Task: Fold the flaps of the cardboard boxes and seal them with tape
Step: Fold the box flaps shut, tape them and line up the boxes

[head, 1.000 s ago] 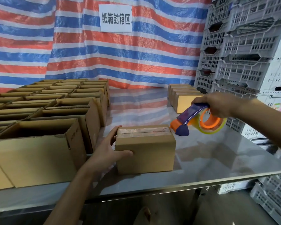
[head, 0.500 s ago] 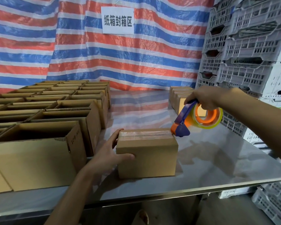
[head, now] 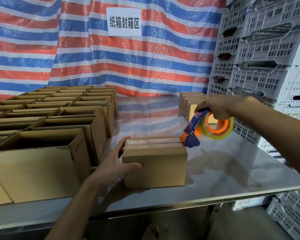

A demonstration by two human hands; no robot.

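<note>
Step in hand: taping the top seam. The closed box (head: 154, 165) sits on the desk (head: 232, 172), with tape (head: 152, 141) laid along its top. The left hand (head: 115, 164) grips the box's left end, thumb in front, fingers reaching behind. The right hand (head: 216, 106) curls its fingers round the tape dispenser (head: 204, 129), whose blade is at the box's top right edge. The next move likely requires tearing the tape there.

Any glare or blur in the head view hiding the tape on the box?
Head view: the table mirrors the striped tarp, yet the box is evenly lit, its tape strip readable; the crates bow from wide-angle distortion; the tape dispenser looks sharp.
</note>
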